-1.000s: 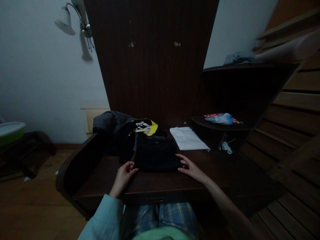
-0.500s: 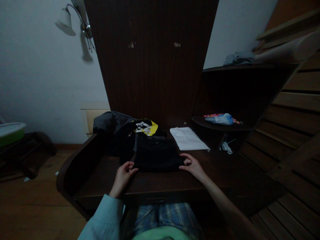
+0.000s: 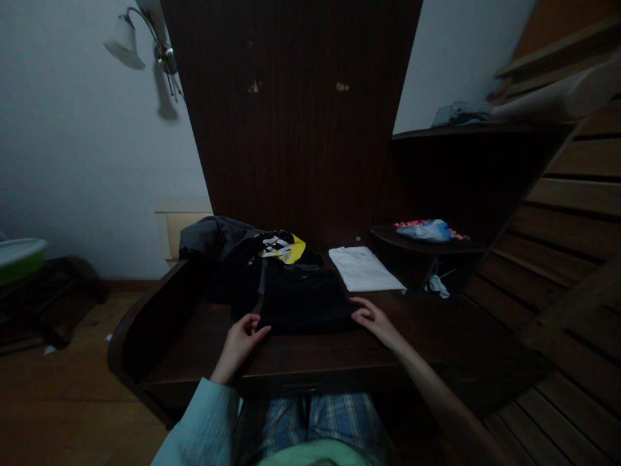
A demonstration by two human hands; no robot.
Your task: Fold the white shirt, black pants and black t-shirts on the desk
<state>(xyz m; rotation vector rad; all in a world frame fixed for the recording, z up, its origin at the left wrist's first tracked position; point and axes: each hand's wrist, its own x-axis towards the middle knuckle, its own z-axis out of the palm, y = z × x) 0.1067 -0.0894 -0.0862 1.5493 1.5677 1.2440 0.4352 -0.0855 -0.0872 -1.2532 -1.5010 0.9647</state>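
Note:
A folded black garment lies flat on the dark wooden desk, a small pale mark near its far edge. My left hand pinches its near left corner between thumb and fingers. At the near right corner, my right hand has its fingers curled onto the cloth's edge. Just behind the garment sits a bunched black cloth with a yellow and white print. To the right rests a folded white garment, apart from my right hand.
A pile of dark grey clothing is heaped at the desk's left end, beside its raised curved side. On the right, a corner shelf holds a plastic bag. A tall dark panel stands behind.
The fingers of my right hand have shifted slightly, the thumb drawing in at the garment's right corner. My left hand and the garment stay nearly in place; the view has moved a little.

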